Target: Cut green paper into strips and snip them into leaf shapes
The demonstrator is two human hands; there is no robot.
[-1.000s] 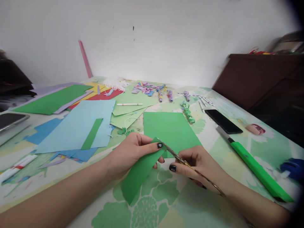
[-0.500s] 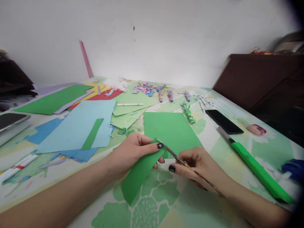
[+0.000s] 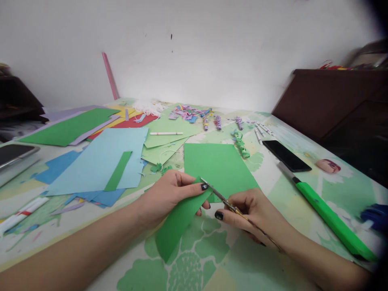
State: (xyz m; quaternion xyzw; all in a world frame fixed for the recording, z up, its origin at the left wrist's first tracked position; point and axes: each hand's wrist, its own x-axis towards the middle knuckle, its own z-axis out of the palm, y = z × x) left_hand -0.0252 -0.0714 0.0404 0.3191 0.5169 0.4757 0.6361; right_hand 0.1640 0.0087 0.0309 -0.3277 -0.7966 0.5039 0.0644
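My left hand (image 3: 178,192) pinches a strip of green paper (image 3: 176,228) between thumb and fingers, and the strip's lower end hangs towards me. In my right hand (image 3: 250,214) is a pair of scissors (image 3: 224,199) with gold-coloured handles. The blades lie at the strip's upper end, close by my left thumb, and look nearly closed. Part of the handles is hidden by my fingers. Just beyond both hands a larger green sheet (image 3: 216,161) lies flat on the table. A separate green strip (image 3: 119,171) rests on a light blue sheet (image 3: 100,157) to the left.
A green utility knife (image 3: 330,218) with its blade out and a black phone (image 3: 286,155) lie to the right. Farther back are paper scraps (image 3: 186,112), a curled green paper roll (image 3: 241,144) and several markers (image 3: 263,131). Another phone (image 3: 18,151) sits at far left.
Almost nothing differs; my hands, the green strip and the scissors keep the same positions. The whole view has shifted very slightly.
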